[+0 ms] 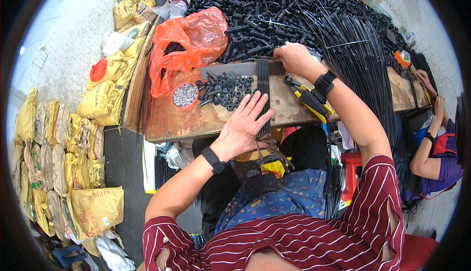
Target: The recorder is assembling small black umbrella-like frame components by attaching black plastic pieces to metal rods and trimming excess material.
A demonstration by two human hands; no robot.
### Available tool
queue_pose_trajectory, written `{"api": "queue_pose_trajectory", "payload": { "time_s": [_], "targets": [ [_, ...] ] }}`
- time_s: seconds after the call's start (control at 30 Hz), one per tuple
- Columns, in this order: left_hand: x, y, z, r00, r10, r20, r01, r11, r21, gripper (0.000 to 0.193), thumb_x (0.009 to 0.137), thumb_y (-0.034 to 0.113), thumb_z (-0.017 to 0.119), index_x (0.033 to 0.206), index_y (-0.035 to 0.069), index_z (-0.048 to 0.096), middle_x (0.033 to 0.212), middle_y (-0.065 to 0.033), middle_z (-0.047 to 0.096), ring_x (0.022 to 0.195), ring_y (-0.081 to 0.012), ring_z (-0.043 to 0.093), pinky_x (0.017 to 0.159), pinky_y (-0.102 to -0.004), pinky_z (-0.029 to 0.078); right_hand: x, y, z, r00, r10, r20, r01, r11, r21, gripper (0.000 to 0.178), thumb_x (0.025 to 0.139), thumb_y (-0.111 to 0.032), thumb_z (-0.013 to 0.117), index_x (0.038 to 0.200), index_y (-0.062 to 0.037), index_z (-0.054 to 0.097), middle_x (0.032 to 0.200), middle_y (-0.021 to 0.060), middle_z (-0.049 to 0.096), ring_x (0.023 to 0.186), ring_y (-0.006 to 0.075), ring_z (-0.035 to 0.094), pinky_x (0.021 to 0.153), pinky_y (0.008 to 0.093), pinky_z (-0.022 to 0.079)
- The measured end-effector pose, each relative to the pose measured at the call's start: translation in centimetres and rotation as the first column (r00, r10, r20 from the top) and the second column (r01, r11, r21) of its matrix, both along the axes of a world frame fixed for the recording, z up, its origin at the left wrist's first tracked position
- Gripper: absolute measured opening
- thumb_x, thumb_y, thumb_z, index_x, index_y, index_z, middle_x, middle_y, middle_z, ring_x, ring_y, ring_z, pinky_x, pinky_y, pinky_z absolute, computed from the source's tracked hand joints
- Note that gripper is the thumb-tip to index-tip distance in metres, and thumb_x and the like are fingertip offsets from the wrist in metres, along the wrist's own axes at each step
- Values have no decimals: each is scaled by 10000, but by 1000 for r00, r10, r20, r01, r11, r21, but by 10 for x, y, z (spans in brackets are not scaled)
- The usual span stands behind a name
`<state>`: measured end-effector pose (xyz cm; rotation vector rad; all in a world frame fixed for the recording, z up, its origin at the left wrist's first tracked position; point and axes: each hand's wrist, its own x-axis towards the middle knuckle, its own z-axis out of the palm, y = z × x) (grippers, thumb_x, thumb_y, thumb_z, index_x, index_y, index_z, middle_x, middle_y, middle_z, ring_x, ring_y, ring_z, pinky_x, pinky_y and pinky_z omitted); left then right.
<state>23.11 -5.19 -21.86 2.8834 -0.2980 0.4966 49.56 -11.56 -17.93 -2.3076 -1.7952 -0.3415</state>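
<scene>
A row of thin black rods [263, 77] lies side by side across the wooden table [171, 126], pointing away from me. My left hand [245, 126] rests on their near part, its fingers stretched out flat. At their far end my right hand [297, 60] is closed with fingertips pinched; a thin rod or wire shows beside them, but what they grip is unclear. Yellow-and-black pliers [314, 103] lie below my right wrist. Left of the rods are loose black ring-like and tubular parts [230, 90], a grey flat strip [228, 69] and a red dish [173, 97] of small metal pieces.
A crumpled orange plastic bag [196, 30] sits at the left. A large heap of black tubular parts [265, 11] covers the back, with long thin black rods [360, 50] on the right. Another person's arm [431, 141] is at far right. Yellow sacks [100, 99] stand left of the table.
</scene>
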Motion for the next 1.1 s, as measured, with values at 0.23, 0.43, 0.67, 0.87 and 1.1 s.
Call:
{"api": "queue_pose_trajectory", "payload": {
  "time_s": [0.23, 0.43, 0.67, 0.87, 1.1],
  "targets": [
    [0, -1, -1, 1000, 23, -11, -22, 998, 61, 783, 703, 482, 713, 1317, 65, 466, 1440, -234, 333, 1378, -371, 260, 1152, -461, 182, -4, -3, 1, 980, 28, 195, -35, 999, 33, 73, 686, -41, 616, 734, -62, 666, 725, 140, 653, 746, 312, 659, 666, 411, 525],
    [0, -2, 0, 999, 9, 32, -9, 1000, -14, 816, 725, 604, 651, 1300, 49, 485, 1424, -243, 358, 1358, -390, 296, 1132, -474, 216, -5, -4, 0, 975, 27, 221, -30, 1000, 10, 58, 684, -46, 626, 716, -69, 669, 706, 137, 650, 726, 304, 662, 654, 396, 526],
    [0, -2, 0, 999, 8, 44, -7, 1000, -14, 817, 720, 608, 652, 1296, 51, 491, 1421, -243, 364, 1356, -387, 301, 1131, -475, 218, -6, -4, 2, 961, -13, 275, 13, 1000, 3, 47, 698, -64, 637, 722, -68, 677, 708, 124, 657, 721, 281, 669, 652, 371, 529],
    [1, -1, -2, 998, 14, 55, -14, 1000, 0, 813, 725, 621, 636, 1292, 55, 497, 1412, -239, 377, 1347, -385, 315, 1130, -471, 225, -10, -4, 1, 953, -1, 304, 8, 1000, -24, 44, 706, -70, 634, 697, -79, 675, 691, 112, 656, 715, 269, 670, 638, 360, 529],
    [1, -2, -2, 998, 18, 58, -18, 1000, 6, 800, 728, 623, 630, 1278, 55, 507, 1405, -238, 386, 1345, -384, 320, 1130, -470, 226, -6, -2, -4, 942, -18, 334, 24, 1000, -14, 53, 711, -67, 630, 681, -77, 672, 682, 101, 656, 704, 253, 672, 615, 353, 523]
  ]
}}
